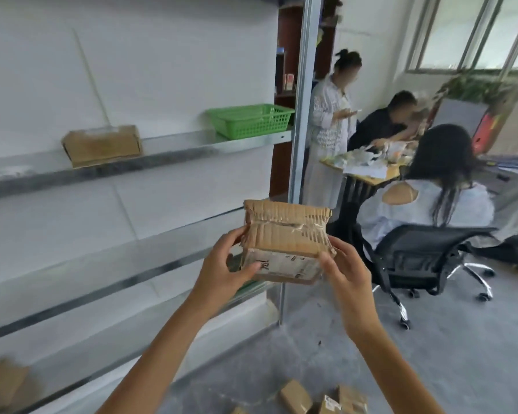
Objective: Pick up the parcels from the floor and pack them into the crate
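I hold a crumpled, taped cardboard parcel [284, 240] with a white label in front of me at chest height. My left hand [225, 264] grips its left side, thumb on the label face. My right hand [341, 267] grips its right edge. Several more small cardboard parcels [317, 400] lie on the grey floor at the bottom of the view. A green plastic mesh crate [251, 119] stands on the upper shelf, to the right, above and beyond the held parcel.
Metal shelving [132, 162] lines the white wall on the left; a cardboard box [102, 144] sits on the upper shelf and another [0, 383] on the lowest. To the right, people sit and stand round a table, and a black office chair [425, 258] stands close by.
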The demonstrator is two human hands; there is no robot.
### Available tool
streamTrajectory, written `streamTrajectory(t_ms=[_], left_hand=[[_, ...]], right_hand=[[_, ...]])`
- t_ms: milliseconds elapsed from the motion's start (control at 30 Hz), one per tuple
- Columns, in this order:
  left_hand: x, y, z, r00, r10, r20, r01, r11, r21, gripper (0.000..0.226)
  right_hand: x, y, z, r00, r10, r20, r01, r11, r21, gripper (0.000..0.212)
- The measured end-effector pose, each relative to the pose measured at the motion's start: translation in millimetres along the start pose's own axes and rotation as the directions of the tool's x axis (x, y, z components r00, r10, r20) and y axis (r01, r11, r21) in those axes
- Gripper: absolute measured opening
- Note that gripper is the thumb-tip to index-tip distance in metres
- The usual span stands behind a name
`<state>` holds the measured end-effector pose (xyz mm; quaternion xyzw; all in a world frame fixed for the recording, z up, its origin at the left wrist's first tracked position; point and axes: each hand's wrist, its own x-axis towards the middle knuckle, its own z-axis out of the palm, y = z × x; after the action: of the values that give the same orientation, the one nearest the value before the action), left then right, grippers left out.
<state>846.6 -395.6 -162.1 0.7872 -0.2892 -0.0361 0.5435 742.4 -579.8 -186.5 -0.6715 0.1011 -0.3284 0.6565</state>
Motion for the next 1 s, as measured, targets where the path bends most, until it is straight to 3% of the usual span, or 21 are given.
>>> streamTrajectory(t_ms=[67,167,367,533,633,733,1000], left_hand=[[-27,13,-11,0.996,0.049,-0.071,-0.051,0.998,-0.032,0.046],[-71,29,-30,0.986,0.013,-0.169,-0.042,0.985,-0.168,0.026],[-154,44,-77,0.963,-0.022,-0.269,-0.033,0.980,-0.198,0.021],[-216,55,-111,0.980,-0.042,-0.192,0.000,0.977,-0.214,0.034],[-252,71,-122,0.971,-0.053,-0.233,-0.006,0.969,-0.247,0.037],[-288,89,-123,0.960,-0.057,-0.275,-0.015,0.967,-0.254,0.025],[-387,124,-107,0.916,-0.074,-0.393,-0.004,0.981,-0.195,0.023]], right_hand=[[-25,-23,6,1.000,0.007,-0.026,-0.006,1.000,0.026,0.030],[-70,-50,20,0.999,0.039,0.014,-0.040,0.997,0.071,0.024],[-155,-91,58,0.979,0.016,0.206,-0.038,0.994,0.100,0.038],[-205,-110,73,0.983,-0.008,0.186,-0.004,0.998,0.064,0.042],[-229,-123,75,0.985,-0.024,0.172,0.013,0.998,0.065,0.039],[-255,-135,73,0.983,-0.011,0.181,-0.001,0.998,0.062,0.034],[-327,-161,45,0.960,-0.010,0.281,-0.019,0.995,0.100,0.025]])
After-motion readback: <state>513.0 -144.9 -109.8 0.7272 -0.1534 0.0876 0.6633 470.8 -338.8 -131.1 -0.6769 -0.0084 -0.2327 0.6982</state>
